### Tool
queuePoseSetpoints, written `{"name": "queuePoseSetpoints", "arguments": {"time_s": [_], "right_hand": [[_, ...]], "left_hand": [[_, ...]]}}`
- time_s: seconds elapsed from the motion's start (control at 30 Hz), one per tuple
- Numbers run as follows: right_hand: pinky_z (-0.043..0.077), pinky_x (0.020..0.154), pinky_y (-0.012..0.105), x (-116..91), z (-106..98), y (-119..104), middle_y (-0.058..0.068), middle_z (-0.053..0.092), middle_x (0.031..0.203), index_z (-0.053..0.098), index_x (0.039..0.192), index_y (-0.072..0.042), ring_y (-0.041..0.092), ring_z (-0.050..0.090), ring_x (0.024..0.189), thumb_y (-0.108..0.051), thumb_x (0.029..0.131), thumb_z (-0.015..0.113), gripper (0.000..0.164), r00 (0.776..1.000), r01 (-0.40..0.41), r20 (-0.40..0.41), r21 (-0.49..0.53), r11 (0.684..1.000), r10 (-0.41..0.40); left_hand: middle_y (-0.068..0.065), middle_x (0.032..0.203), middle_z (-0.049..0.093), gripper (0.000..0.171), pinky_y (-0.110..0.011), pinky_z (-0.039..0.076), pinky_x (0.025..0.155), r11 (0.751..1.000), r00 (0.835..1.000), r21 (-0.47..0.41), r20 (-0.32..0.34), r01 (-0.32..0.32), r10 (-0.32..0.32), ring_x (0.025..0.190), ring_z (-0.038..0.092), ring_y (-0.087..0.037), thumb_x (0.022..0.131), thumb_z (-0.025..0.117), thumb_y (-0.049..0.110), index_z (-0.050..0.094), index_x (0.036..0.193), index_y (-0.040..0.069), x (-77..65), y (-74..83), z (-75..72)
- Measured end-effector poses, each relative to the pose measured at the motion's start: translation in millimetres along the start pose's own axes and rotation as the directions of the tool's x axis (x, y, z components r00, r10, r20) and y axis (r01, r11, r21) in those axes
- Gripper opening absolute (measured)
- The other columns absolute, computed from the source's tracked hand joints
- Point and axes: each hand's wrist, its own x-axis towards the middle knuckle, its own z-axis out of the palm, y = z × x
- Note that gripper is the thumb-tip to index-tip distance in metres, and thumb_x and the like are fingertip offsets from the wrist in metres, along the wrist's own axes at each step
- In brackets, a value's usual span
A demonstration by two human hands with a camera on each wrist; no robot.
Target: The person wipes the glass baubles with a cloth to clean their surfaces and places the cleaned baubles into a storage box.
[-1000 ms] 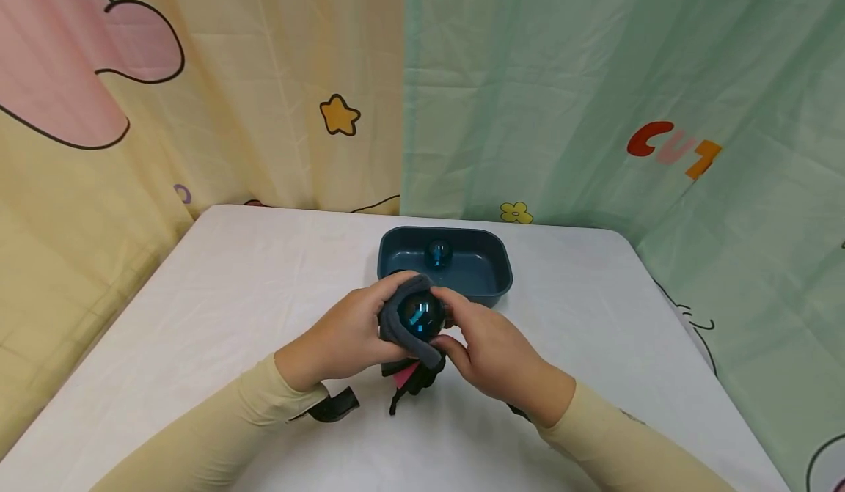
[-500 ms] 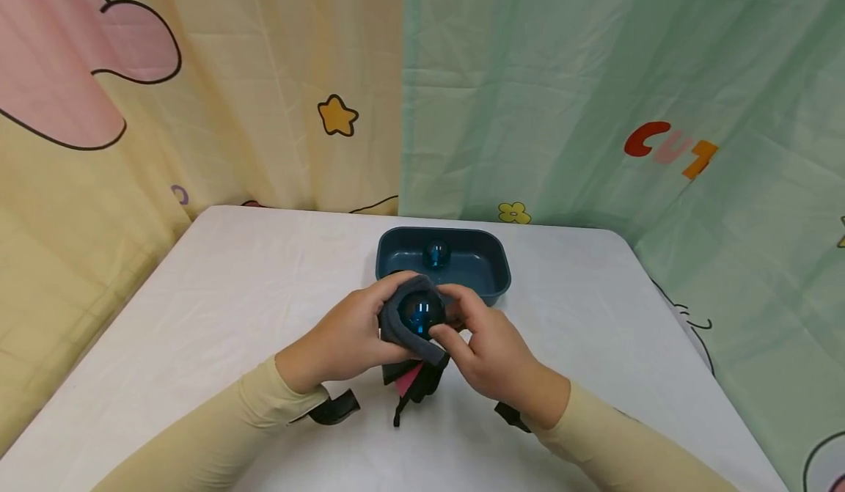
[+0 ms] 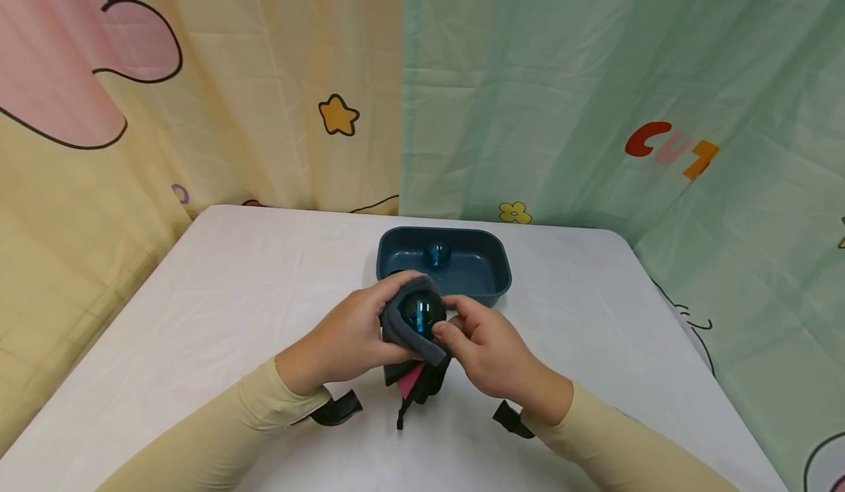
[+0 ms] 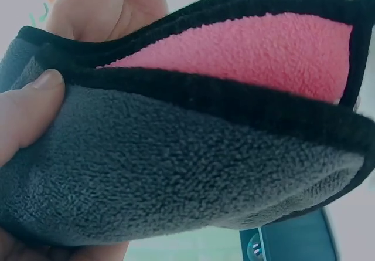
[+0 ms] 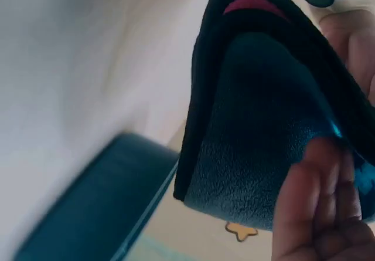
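My left hand (image 3: 350, 331) holds a dark grey fleecy cloth (image 3: 394, 325), wrapped partway round a shiny dark blue ball (image 3: 422, 314). At the ball's right side, the thumb and fingers of my right hand (image 3: 495, 345) pinch it. Folds of the cloth hang below both hands, with a black edging and a pink inner side (image 4: 263, 53) in the left wrist view. There, the left thumb presses on the cloth's black border. From the right wrist, the cloth covers most of the ball, and the right fingers lie against its blue surface.
Behind the hands stands a dark blue rectangular tub (image 3: 478, 268) with a similar shiny blue ball (image 3: 437, 254) inside. The white-covered table (image 3: 264, 272) backs onto printed curtains. Black straps (image 3: 338, 408) hang near both wrists.
The right thumb and fingers have shifted on the ball, the forefinger moving from its upper edge down to its right side. The cloth's hanging end dips slightly lower; the left hand stays put.
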Motion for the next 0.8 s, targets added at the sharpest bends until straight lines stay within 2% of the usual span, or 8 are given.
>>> {"name": "queuePoseSetpoints", "arguments": {"time_s": [0.1, 0.2, 0.3, 0.4, 0.47, 0.6, 0.67, 0.8], "right_hand": [[0.060, 0.073, 0.027, -1.5, 1.2, -1.7, 0.003, 0.075, 0.101, 0.046, 0.150, 0.001, 0.008, 0.067, 0.082, -0.020, 0.108, 0.061, 0.049, 0.998, 0.058, -0.007, -0.073, 0.996, -0.059], [0.062, 0.091, 0.035, -2.9, 1.1, -3.1, 0.007, 0.076, 0.120, 0.036, 0.156, -0.005, 0.014, 0.073, 0.102, -0.015, 0.104, 0.067, 0.062, 0.990, 0.140, 0.005, -0.202, 0.969, -0.142], [0.063, 0.092, 0.040, -3.4, -0.3, -3.5, 0.009, 0.075, 0.124, 0.034, 0.157, -0.007, 0.019, 0.075, 0.106, -0.012, 0.100, 0.072, 0.069, 0.983, 0.179, 0.021, -0.336, 0.925, -0.182], [0.063, 0.084, 0.036, -3.2, -0.8, -2.5, 0.009, 0.077, 0.118, 0.038, 0.155, -0.005, 0.020, 0.076, 0.103, -0.013, 0.099, 0.074, 0.067, 0.983, 0.173, 0.015, -0.408, 0.897, -0.183], [0.062, 0.077, 0.031, -2.5, -1.2, -1.5, 0.007, 0.078, 0.110, 0.041, 0.153, -0.002, 0.016, 0.076, 0.094, -0.017, 0.102, 0.071, 0.061, 0.989, 0.146, 0.015, -0.346, 0.927, -0.150], [0.050, 0.058, 0.023, -0.6, -0.4, 0.0, 0.003, 0.075, 0.092, 0.047, 0.148, 0.003, 0.007, 0.061, 0.070, -0.022, 0.107, 0.062, 0.050, 0.999, 0.044, 0.022, -0.113, 0.993, -0.042], [0.053, 0.062, 0.024, -0.6, 0.9, -0.2, 0.003, 0.075, 0.093, 0.049, 0.146, 0.003, 0.004, 0.062, 0.072, -0.020, 0.109, 0.060, 0.046, 0.999, 0.036, 0.010, -0.059, 0.998, -0.036], [0.061, 0.084, 0.031, -2.9, 2.4, -3.4, 0.005, 0.078, 0.111, 0.036, 0.155, -0.001, 0.010, 0.072, 0.095, -0.016, 0.106, 0.065, 0.060, 0.994, 0.106, -0.015, -0.131, 0.986, -0.109]], "left_hand": [[0.005, 0.133, 0.068, 0.077, -0.038, 0.057, 0.102, 1.000, 1.000, 0.002, -0.007, -0.011, 0.011, 0.116, 0.067, -0.012, 0.083, 0.092, 0.018, 0.051, 0.148, 0.020, -0.8, 0.1, 0.2], [0.006, 0.134, 0.068, 0.076, -0.039, 0.057, 0.102, 1.000, 1.000, 0.000, -0.018, -0.022, 0.022, 0.116, 0.067, -0.011, 0.083, 0.092, 0.017, 0.051, 0.147, 0.022, -1.6, 0.0, 0.1], [0.006, 0.134, 0.068, 0.076, -0.037, 0.058, 0.101, 1.000, 1.000, -0.005, -0.017, -0.019, 0.019, 0.115, 0.068, -0.011, 0.083, 0.092, 0.018, 0.051, 0.148, 0.021, -1.8, 0.2, 0.3], [0.006, 0.133, 0.068, 0.075, -0.037, 0.058, 0.100, 1.000, 1.000, -0.008, -0.010, -0.008, 0.008, 0.114, 0.068, -0.011, 0.084, 0.091, 0.019, 0.052, 0.147, 0.022, -2.0, 1.1, 0.8], [0.005, 0.133, 0.068, 0.075, -0.037, 0.058, 0.100, 1.000, 1.000, -0.006, -0.007, 0.003, -0.003, 0.114, 0.068, -0.011, 0.084, 0.091, 0.019, 0.052, 0.147, 0.023, -2.7, 1.9, 1.1], [0.004, 0.131, 0.069, 0.076, -0.037, 0.058, 0.100, 1.000, 1.000, 0.006, -0.011, 0.011, -0.011, 0.113, 0.069, -0.012, 0.083, 0.092, 0.018, 0.051, 0.148, 0.022, -3.6, 3.2, 1.0], [0.004, 0.131, 0.069, 0.076, -0.038, 0.058, 0.100, 1.000, 1.000, 0.008, -0.013, 0.006, -0.006, 0.113, 0.069, -0.012, 0.083, 0.092, 0.018, 0.051, 0.148, 0.021, -3.4, 3.3, 0.8], [0.005, 0.134, 0.068, 0.077, -0.041, 0.056, 0.102, 1.000, 1.000, 0.005, -0.025, -0.012, 0.012, 0.116, 0.067, -0.012, 0.083, 0.092, 0.017, 0.051, 0.148, 0.022, -2.5, 2.1, -0.3]]}}
